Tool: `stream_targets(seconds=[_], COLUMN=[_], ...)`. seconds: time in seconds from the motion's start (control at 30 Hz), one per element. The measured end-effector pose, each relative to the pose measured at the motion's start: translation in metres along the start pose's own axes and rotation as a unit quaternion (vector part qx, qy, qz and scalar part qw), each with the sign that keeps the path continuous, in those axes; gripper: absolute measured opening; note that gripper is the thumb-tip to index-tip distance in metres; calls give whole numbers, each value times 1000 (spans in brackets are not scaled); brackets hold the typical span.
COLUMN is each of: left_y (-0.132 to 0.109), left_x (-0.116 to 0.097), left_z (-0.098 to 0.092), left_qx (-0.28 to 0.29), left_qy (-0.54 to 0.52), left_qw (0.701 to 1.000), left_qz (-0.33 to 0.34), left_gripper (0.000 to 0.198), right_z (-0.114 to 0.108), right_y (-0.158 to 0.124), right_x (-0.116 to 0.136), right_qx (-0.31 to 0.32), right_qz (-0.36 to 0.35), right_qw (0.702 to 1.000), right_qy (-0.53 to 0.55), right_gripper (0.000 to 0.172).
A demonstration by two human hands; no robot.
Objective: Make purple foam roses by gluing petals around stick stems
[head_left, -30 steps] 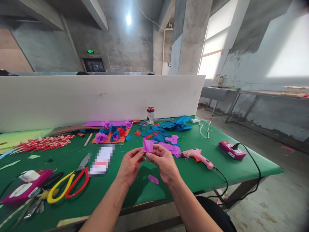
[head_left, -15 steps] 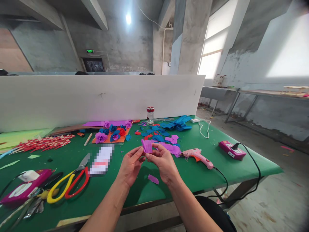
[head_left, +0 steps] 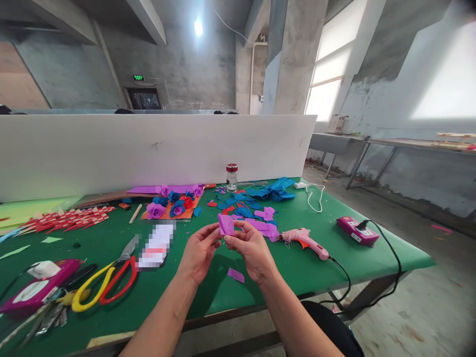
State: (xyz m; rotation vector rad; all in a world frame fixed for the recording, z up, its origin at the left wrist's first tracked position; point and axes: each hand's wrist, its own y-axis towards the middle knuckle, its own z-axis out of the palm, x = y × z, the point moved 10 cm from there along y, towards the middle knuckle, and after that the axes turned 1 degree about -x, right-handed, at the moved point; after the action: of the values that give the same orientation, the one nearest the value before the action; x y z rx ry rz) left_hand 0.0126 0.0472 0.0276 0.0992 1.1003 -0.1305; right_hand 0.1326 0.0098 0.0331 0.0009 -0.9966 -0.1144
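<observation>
A small folded piece of purple crepe paper (head_left: 226,225) is pinched between my two hands above the middle of the green table (head_left: 297,277). My left hand (head_left: 199,250) grips its left side, thumb and fingers closed. On the other side, my right hand (head_left: 252,248) pinches the lower right edge. Below them a loose purple paper scrap (head_left: 236,275) lies flat. Just right of my right hand rests a pink glue gun (head_left: 305,243). More purple paper pieces (head_left: 263,227) lie behind that hand.
Scissors (head_left: 107,282) with red and yellow handles lie to the left. Finished paper roses (head_left: 156,210) sit on an orange sheet. Behind are blue crepe paper (head_left: 277,189) and a red-lidded glass jar (head_left: 231,177). A magenta power strip (head_left: 357,231) with a black cord stands at right.
My left fingers have shifted slightly on the purple paper, and its face now shows broader and flatter. The right hand stays almost in place.
</observation>
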Motion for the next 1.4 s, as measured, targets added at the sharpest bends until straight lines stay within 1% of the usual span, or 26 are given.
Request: stream_targets(seconds=[0.1,0.23,0.5,0.67,0.87,0.93,1.03,1.17,1.27,1.4], left_y=[-1,-2,-3,-2,-3,-3,-4,-4,-5,-7], left_x=[5,5,5,8,6,6,8,8,6,4], left_z=[6,8,6,0,-1,-1,-1,1,3,2], left_qx=[30,42,19,-5,-23,-24,-21,-8,-8,-23], left_qy=[30,56,65,59,44,32,23,48,58,58], left_qw=[999,997,998,998,999,999,999,998,998,998], left_qz=[-13,-14,-10,-15,-16,-16,-22,-30,-26,-25], left_gripper=[30,29,30,31,30,28,27,27,26,26], right_z=[0,-3,-5,-4,-4,-4,-6,-5,-3,0], right_y=[-1,0,2,2,3,3,3,4,5,5], right_x=[1,1,2,1,-5,-6,-4,-4,-6,-12], right_qx=[1,3,1,3,4,6,-1,1,6,22], right_qz=[5,0,-20,-25,-5,-4,-25,-35,-30,-4], right_qw=[1000,1000,999,999,999,999,997,995,996,999], right_qy=[9,2,-26,-31,-39,-47,-68,-93,-82,-37], right_gripper=[52,53,49,48,44,42,40,40,41,44])
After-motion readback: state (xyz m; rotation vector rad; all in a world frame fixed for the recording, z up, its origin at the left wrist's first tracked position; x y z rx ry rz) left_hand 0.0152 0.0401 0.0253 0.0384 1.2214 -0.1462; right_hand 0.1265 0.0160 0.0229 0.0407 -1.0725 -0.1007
